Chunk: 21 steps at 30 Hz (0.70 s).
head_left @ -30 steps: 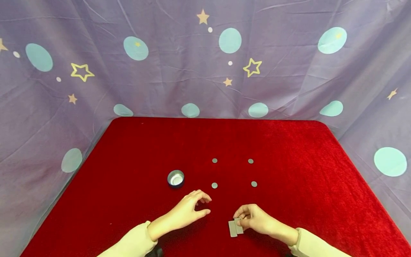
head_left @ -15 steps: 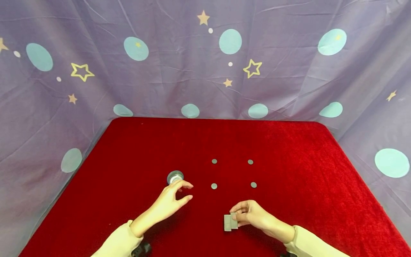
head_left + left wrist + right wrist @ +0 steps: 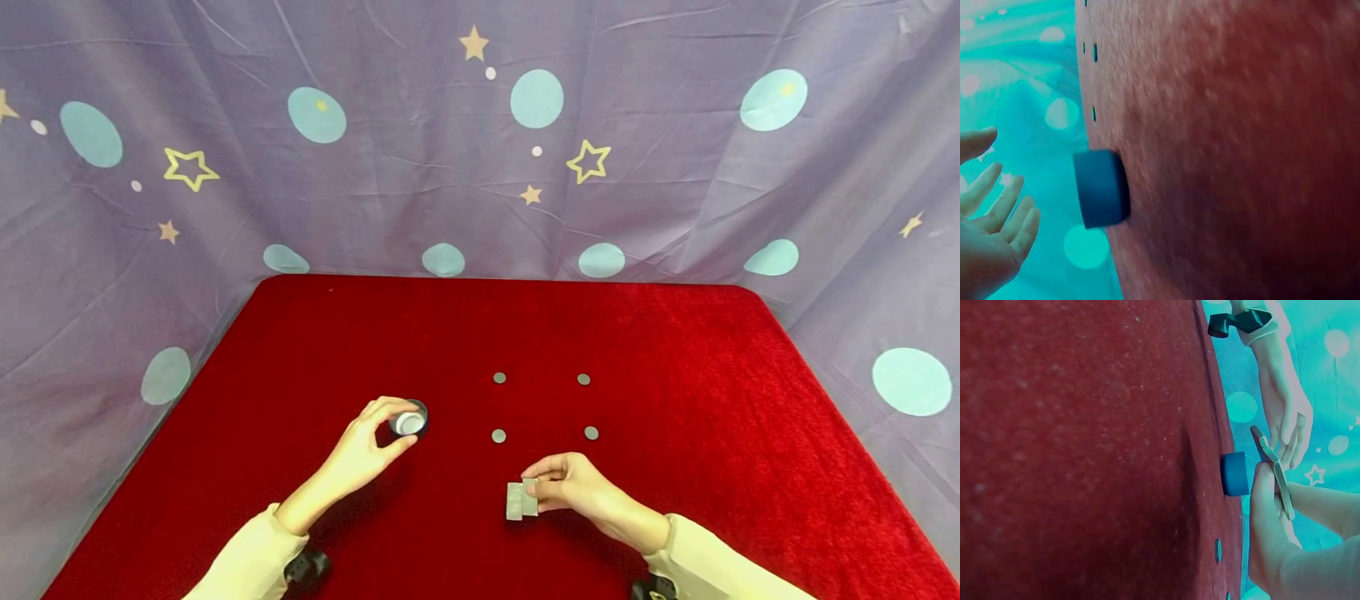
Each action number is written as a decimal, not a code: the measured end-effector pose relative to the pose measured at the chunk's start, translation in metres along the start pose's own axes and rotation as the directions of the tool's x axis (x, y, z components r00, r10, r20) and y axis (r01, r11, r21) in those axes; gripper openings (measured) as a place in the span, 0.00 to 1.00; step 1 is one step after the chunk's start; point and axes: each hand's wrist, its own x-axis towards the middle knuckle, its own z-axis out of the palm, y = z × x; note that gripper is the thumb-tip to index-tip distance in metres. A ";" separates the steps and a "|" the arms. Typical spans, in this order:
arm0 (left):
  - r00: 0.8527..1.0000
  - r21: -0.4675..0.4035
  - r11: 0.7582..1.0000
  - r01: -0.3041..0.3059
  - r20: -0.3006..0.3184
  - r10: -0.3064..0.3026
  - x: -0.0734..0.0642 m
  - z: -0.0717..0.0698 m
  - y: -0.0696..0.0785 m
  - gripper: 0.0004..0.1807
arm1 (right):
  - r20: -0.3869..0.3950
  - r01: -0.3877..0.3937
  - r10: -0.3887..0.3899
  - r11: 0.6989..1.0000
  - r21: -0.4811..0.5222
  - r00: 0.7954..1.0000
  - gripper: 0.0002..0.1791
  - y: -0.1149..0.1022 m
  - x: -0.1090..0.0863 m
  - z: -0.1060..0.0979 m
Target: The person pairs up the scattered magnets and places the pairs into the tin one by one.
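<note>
A small round metal bowl [image 3: 410, 424] with a dark blue outside [image 3: 1100, 189] stands on the red cloth, left of the middle. My left hand [image 3: 362, 446] overlaps its left side in the head view, thumb and fingers parted. The left wrist view shows the same hand [image 3: 988, 231] apart from the bowl, fingers loosely spread. Between thumb and fingers my right hand [image 3: 577, 492] pinches two flat grey rectangular pieces [image 3: 514, 502], one overlapping the other. In the right wrist view the pieces [image 3: 1280, 481] are held clear of the cloth.
Several flat grey discs lie spaced in a square past the right hand; the near left disc [image 3: 498, 436] and near right disc [image 3: 592, 433] are closest. Red cloth [image 3: 675, 358] covers the table. A lilac curtain [image 3: 420, 150] with stars and dots hangs behind and beside it.
My left hand has moved left and forward to the bowl. My right hand has shifted left and slightly forward, still pinching the grey pieces. The discs and the bowl stay put.
</note>
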 end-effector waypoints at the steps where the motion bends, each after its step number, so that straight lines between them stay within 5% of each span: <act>1: 1.000 -0.005 1.000 0.012 -0.001 -0.012 0.000 -0.001 -0.002 0.21 | -0.003 -0.001 0.001 1.000 0.004 1.000 0.19 -0.001 0.001 0.001; 14: 0.994 -0.028 0.995 0.097 0.054 -0.096 0.004 -0.011 -0.032 0.26 | -0.042 0.044 -0.041 0.995 0.093 0.998 0.20 -0.011 0.016 0.005; 21: 0.975 -0.116 0.973 0.198 0.125 -0.184 0.004 -0.011 -0.042 0.29 | -0.082 0.067 -0.057 0.989 0.135 0.995 0.20 -0.014 0.026 0.009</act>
